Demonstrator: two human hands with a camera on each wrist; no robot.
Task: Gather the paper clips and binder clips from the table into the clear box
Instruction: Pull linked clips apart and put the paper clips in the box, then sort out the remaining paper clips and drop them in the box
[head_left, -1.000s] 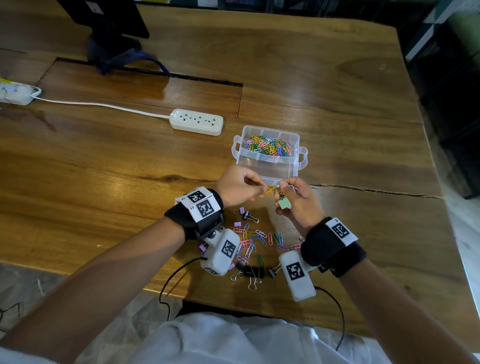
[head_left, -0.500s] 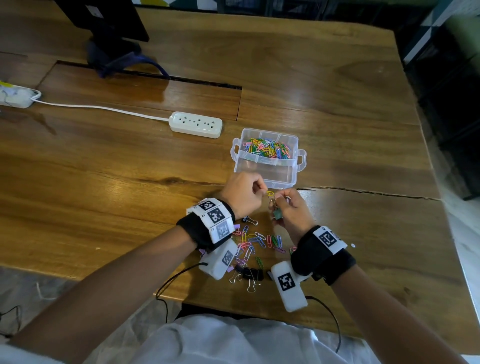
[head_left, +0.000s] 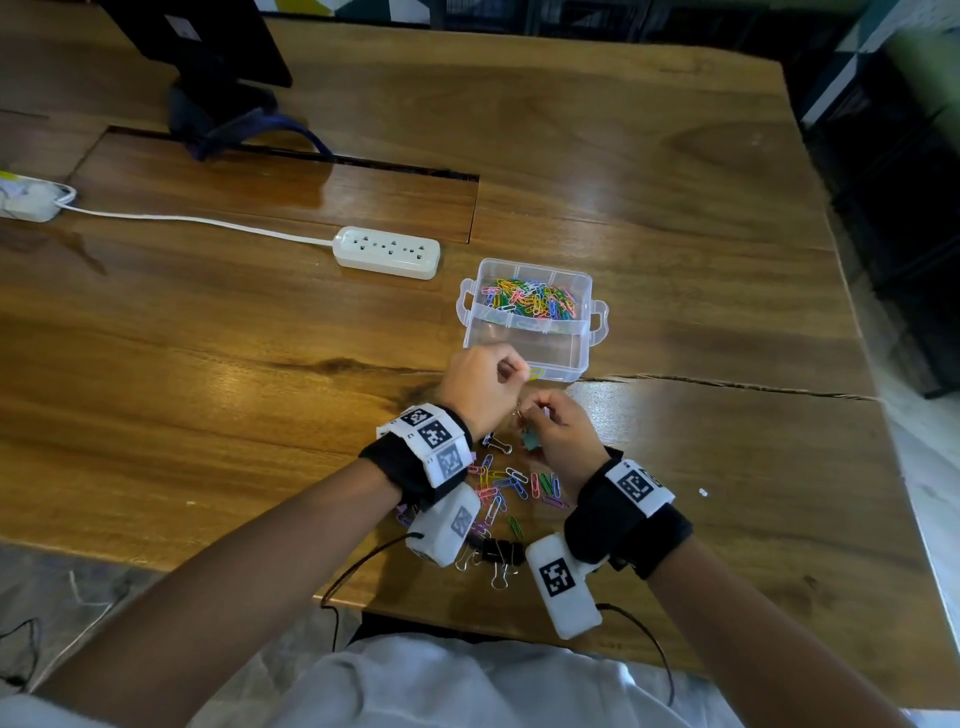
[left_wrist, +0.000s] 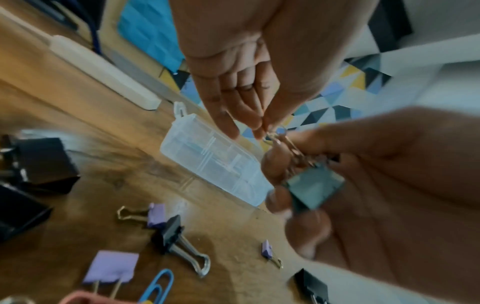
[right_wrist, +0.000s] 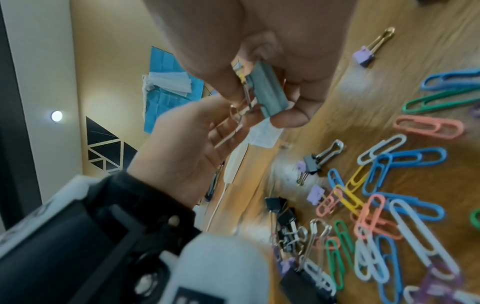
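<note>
R hand (right_wrist: 272, 67) fingers curled round a teal binder clip (right_wrist: 267, 88), thumb and fingertips pinching its body, wire handles sticking out toward the L hand (head_left: 480, 384). L hand fingertips pinched together on the wire loop of that same clip; a yellow paper clip (head_left: 536, 372) shows just past the L knuckles in the head view, but can't tell if it's gripped. Both hands meet just in front of the clear box (head_left: 535, 358), above the table (head_left: 208, 389).

Clear box sits open, w/ side latches; far compartment holds a heap of mixed-colour paper clips (head_left: 530, 299), near compartment looks bare. Under and behind the wrists: loose paper clips (right_wrist: 389, 205) in blue, green, pink, white, yellow, scattered and overlapping, plus small lilac binder clips (right_wrist: 365, 55) and black binder clips (head_left: 498, 552) near the table's front edge. One black clip (left_wrist: 171, 232) lies beside a lilac one, touching it.

Surface: glossy brown wood planks, strong grain, a long dark crack running right from the box, and a rectangular inset panel at the back. White power strip (head_left: 387, 253) left of the box, cord trailing left to a second white block at the edge. Dark monitor stand (head_left: 218, 98) at back left. Room: cream wall w/ blue, yellow, black triangle pattern, pale tiled floor below the table, dark shelving at right.
</note>
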